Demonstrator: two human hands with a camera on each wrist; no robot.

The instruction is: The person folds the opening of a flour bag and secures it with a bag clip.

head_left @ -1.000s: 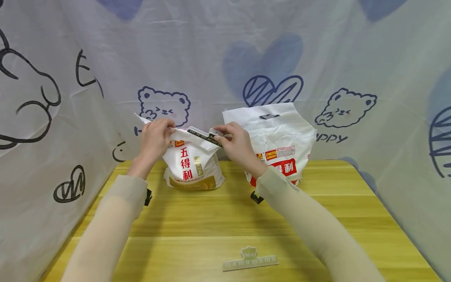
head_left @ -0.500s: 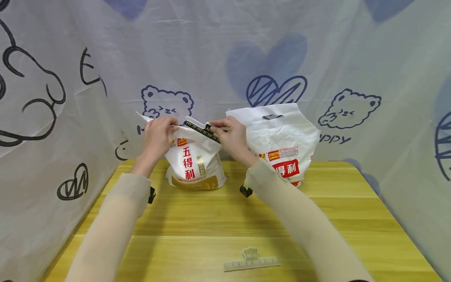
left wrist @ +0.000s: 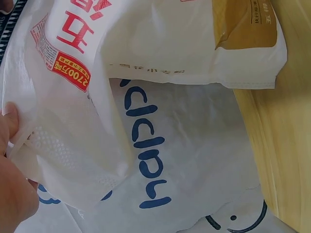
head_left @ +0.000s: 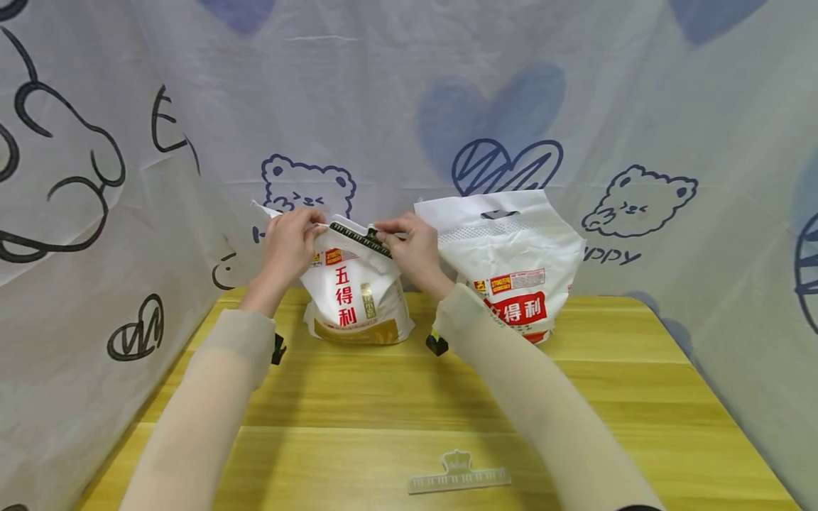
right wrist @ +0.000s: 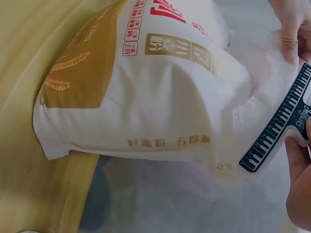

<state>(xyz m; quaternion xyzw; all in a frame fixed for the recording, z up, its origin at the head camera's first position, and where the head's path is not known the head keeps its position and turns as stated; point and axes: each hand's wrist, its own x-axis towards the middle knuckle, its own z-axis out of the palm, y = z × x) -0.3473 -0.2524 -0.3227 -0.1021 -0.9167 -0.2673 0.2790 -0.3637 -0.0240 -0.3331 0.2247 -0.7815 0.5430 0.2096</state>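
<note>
Change: bag (head_left: 358, 294) top looks much as it did a second ago; I see my right hand (head_left: 412, 252) has drawn in closer to the left hand (head_left: 287, 245), and the black clip (head_left: 360, 239) has come with it, sitting a little higher and nearer the bag's middle.
View shift: my head has tipped slightly, so the second bag (head_left: 517, 266) and the spare clip (head_left: 459, 473) sit a touch further right in frame than before; neither has moved on the counter (head_left: 409, 397).
Left hand: clenched on the folded top of the bag at its left end, thumb and fingers pinching the white flap; my left wrist view shows the thumb (left wrist: 9, 121) pressed on the perforated strip.
Right hand: grasping the black clip by its handle end, fingers (right wrist: 299, 160) closed around it; the clip's toothed bar lies along the folded top of the bag, tilted down to the right.
Bag look: white sack with red characters down its front and a gold band with a wheat print at the bottom; top folded over, body plump and upright.
Bag place: standing on the counter's far edge, left of centre, against the printed cloth (head_left: 409, 106).
Second bag: same make, upright, just right of my right forearm, its top open with the handle slot showing.
Spare clip: pale, lying flat near the counter's front edge, well apart from both bags.
</note>
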